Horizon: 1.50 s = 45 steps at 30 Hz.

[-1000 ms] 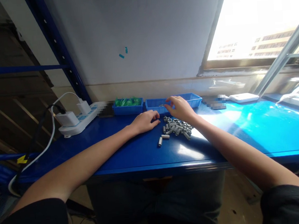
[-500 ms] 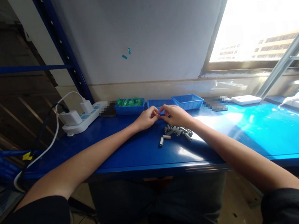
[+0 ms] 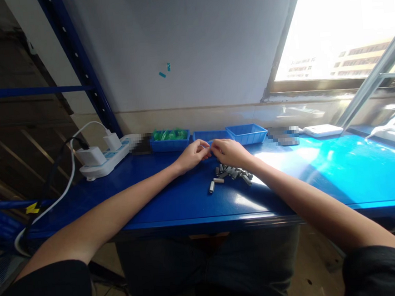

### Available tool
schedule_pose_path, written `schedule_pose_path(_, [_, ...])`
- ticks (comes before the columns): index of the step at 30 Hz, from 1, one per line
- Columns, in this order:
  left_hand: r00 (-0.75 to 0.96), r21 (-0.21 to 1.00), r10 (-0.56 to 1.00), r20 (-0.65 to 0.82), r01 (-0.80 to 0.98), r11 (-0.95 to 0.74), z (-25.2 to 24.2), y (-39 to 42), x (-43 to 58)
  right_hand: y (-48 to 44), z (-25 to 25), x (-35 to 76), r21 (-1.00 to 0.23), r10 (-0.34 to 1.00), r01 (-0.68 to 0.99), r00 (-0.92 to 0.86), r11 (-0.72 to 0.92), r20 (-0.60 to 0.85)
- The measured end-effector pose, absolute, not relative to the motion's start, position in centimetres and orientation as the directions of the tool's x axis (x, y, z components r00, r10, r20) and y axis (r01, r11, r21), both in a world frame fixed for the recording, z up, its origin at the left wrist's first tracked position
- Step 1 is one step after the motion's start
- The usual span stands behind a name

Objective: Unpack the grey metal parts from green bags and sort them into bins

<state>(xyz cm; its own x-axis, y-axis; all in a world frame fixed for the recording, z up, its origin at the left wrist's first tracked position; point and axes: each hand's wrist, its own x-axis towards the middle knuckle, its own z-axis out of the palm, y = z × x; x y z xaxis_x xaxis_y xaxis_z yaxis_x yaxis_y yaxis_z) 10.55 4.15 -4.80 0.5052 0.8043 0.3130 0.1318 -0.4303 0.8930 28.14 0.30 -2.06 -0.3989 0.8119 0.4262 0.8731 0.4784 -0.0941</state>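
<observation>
My left hand (image 3: 194, 155) and my right hand (image 3: 228, 152) meet above the blue table, with fingertips almost touching. Thumb and fingers of the left are pinched together; whatever lies between them is too small to make out. Curled inward, the right hand's fingers hide what they grip, if anything. Just below the right hand lies a loose pile of small grey metal cylinders (image 3: 234, 173). One metal cylinder (image 3: 212, 187) rests apart, toward the table's front edge, beside a paler one (image 3: 218, 180). Right behind the hands stands a blue bin (image 3: 203, 136), partly covered by them.
A blue bin with green plastic bags (image 3: 170, 144) stands at the back left, another blue bin (image 3: 251, 137) at the back right. A white power strip (image 3: 111, 160) with plugs and cables lies left. A white flat device (image 3: 322, 131) sits by the window. The blue table (image 3: 174, 204) has sunlight on its right.
The right hand's fingers have curled in more, and its thumb is now less visible. Both hands stay close together. The whole view has shifted slightly; the metal cylinders lie as before.
</observation>
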Motion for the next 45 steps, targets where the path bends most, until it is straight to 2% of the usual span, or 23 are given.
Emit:
schedule_pose_path(5, [0.519, 0.783, 0.759, 0.393, 0.244, -0.572, -5.1, 4.3, 10.4, 0.8, -2.5, 28.2, -0.090, 0.841, 0.899, -0.359, 0.428, 0.405])
schedule_pose_path(9, [0.512, 0.727, 0.758, 0.403, 0.324, -0.605, -5.1, 4.3, 10.3, 0.9, -2.7, 28.0, -0.096, 0.829, 0.884, -0.386, 0.458, 0.404])
schedule_pose_path(15, [0.543, 0.787, 0.760, 0.357, 0.265, -0.558, -4.7, 4.1, 10.3, 0.5, -2.4, 28.2, -0.171, 0.788, 0.825, -0.422, 0.539, 0.447])
schedule_pose_path(22, [0.540, 0.849, 0.784, 0.306, 0.219, -0.482, -4.6, 4.1, 10.3, 0.1, -2.5, 28.0, -0.134, 0.724, 0.798, -0.444, 0.587, 0.529])
schedule_pose_path(33, [0.565, 0.762, 0.734, 0.377, 0.261, -0.592, -5.0, 4.5, 10.2, -0.6, -2.1, 27.4, -0.089, 0.749, 0.846, -0.411, 0.526, 0.519])
schedule_pose_path(38, [0.567, 0.723, 0.730, 0.382, 0.308, -0.618, -4.8, 4.0, 10.2, -0.4, -2.0, 27.5, -0.119, 0.783, 0.861, -0.382, 0.494, 0.490])
schedule_pose_path(41, [0.567, 0.590, 0.706, 0.425, 0.418, -0.691, -4.6, 3.4, 10.1, -0.3, -1.9, 27.6, -0.137, 0.802, 0.864, -0.375, 0.484, 0.465])
schedule_pose_path(45, [0.609, 0.225, 0.639, 0.471, 0.617, -0.754, -4.3, 2.6, 9.9, -0.3, -1.8, 27.6, -0.136, 0.824, 0.867, -0.391, 0.479, 0.410])
